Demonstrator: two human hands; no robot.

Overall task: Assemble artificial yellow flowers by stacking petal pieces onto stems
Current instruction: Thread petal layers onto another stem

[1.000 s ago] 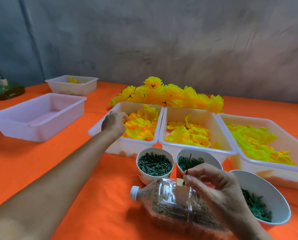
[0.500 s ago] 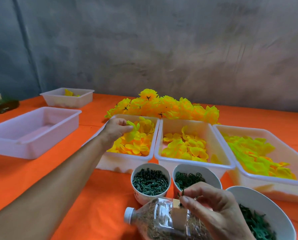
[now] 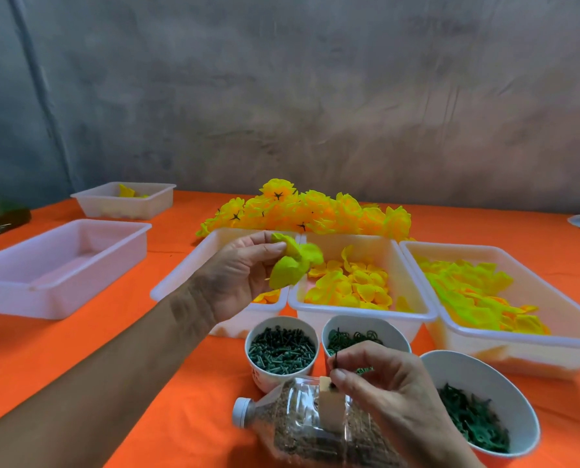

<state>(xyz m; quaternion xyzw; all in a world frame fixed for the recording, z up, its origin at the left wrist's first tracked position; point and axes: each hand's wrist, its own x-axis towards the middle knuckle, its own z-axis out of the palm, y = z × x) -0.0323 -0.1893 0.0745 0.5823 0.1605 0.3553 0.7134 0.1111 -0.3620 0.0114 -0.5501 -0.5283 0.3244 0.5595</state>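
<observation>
Above the near-middle tubs: one flower under way, a heap already done.

Left hand (image 3: 238, 275) pinches a yellow-green petal piece (image 3: 293, 265) over the left tub (image 3: 180, 275); right hand (image 3: 383, 386), at the table's (image 3: 79, 349) near edge, pinches a thin dark stem (image 3: 335, 361) upright over a small block (image 3: 330, 407) on a lying bottle (image 3: 298, 423). No petal is on this stem yet, so I judge stacking just beginning. Finished flowers (image 3: 308, 211) heap behind the tubs. Middle tub (image 3: 413, 305) and right tub (image 3: 578, 342) hold loose petals. One cup (image 3: 281, 349) holds green pegs, a second cup (image 3: 366, 336) green rings, a bowl (image 3: 477, 410) green leafy bits. Toward the left edge, a pale tub (image 3: 62, 265) shows nothing inside; the far tub (image 3: 126, 201) holds a few yellow scraps.
</observation>
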